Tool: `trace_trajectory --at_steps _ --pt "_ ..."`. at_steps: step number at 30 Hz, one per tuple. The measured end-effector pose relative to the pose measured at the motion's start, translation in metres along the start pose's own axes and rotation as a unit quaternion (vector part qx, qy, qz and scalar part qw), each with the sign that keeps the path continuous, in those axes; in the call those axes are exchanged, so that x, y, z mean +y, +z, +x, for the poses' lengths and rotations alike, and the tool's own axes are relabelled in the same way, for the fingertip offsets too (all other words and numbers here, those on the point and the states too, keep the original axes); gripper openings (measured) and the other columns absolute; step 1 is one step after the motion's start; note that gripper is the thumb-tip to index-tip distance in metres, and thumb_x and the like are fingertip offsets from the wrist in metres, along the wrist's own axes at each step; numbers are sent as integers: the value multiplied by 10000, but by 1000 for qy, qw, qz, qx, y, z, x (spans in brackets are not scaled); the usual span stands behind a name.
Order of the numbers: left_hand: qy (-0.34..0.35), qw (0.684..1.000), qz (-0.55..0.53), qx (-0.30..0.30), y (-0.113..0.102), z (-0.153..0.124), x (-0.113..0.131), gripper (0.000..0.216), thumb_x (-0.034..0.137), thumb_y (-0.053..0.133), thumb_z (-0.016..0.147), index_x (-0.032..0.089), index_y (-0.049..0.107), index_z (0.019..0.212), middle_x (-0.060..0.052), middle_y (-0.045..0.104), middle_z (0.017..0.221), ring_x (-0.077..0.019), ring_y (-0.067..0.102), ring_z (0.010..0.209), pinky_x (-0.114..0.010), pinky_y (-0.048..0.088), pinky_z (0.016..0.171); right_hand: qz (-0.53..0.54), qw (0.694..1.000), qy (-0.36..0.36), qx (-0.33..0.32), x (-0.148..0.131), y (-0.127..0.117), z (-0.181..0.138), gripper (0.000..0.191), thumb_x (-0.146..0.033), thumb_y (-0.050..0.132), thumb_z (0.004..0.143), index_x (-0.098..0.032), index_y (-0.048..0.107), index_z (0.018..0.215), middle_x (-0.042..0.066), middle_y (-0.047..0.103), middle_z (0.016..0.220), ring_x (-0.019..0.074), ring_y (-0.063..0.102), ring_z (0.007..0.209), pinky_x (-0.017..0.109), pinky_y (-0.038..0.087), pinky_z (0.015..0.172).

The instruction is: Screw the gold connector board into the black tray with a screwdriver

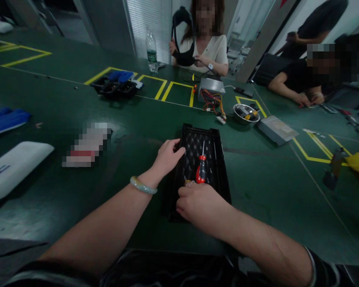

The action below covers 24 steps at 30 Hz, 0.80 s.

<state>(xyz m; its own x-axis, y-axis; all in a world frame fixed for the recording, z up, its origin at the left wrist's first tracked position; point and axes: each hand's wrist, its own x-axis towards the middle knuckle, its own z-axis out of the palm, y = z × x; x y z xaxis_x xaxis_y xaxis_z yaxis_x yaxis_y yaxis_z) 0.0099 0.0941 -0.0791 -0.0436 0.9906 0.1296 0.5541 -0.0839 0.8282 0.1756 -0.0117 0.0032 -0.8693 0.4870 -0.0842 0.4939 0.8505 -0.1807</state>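
A black plastic tray (224,171) with a dimpled floor lies lengthwise in front of me. Inside it rests a screwdriver (201,169) with a red and black handle, its shaft pointing away from me. My left hand (169,156) grips the tray's left rim, thumb over the edge and fingers along the side. Low in the tray, just below the screwdriver's handle, is my right hand (200,203) with its fingers curled closed. A small yellowish-brown bit (188,182) shows by its ring finger; what the fingers hold is hidden.
Beyond the tray are a power supply (212,85) with loose cables, a metal bowl (247,114) of small parts and a grey metal box (277,129). Leftward lie a white case (18,169) and a blue glove (7,119). Other people sit across the green table (131,131).
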Motion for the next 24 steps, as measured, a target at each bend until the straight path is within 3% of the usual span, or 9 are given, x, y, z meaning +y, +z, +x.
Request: trace_trajectory --at_steps 6,13,18,21,24 --pt "3 1000 -1 2 1 1 -2 472 406 581 909 172 612 1318 -107 627 1263 -229 635 1058 -416 484 1018 27 998 47 -45 3 -8 2 143 -257 590 936 -189 712 905 30 671 923 185 631 852 326 483 760" --pt "8 1000 1 3 2 2 -3 454 394 583 909 162 629 1297 -121 631 1272 -246 624 1111 -427 472 1040 15 998 26 -61 0 -11 7 178 -257 580 929 -170 706 839 39 680 882 195 648 843 324 506 744" --pt "10 1000 4 7 2 2 -4 455 402 582 907 170 630 1295 -118 639 1263 -241 631 1107 -414 477 1031 35 995 87 18 8 -22 -8 112 -253 586 931 -210 689 920 3 683 936 154 645 863 289 493 778" --pt "8 1000 5 6 3 3 -5 455 394 586 899 183 628 1299 -113 641 1261 -239 634 1096 -414 475 1036 30 981 176 80 26 -29 -23 119 -252 583 934 -206 681 883 5 683 885 152 634 828 292 474 753" --pt "3 1000 3 0 2 4 -6 490 421 590 891 165 626 1308 -121 633 1270 -244 634 1081 -426 479 1029 37 968 228 100 50 -30 -38 131 -258 568 942 -208 688 925 17 694 903 162 635 815 310 477 736"
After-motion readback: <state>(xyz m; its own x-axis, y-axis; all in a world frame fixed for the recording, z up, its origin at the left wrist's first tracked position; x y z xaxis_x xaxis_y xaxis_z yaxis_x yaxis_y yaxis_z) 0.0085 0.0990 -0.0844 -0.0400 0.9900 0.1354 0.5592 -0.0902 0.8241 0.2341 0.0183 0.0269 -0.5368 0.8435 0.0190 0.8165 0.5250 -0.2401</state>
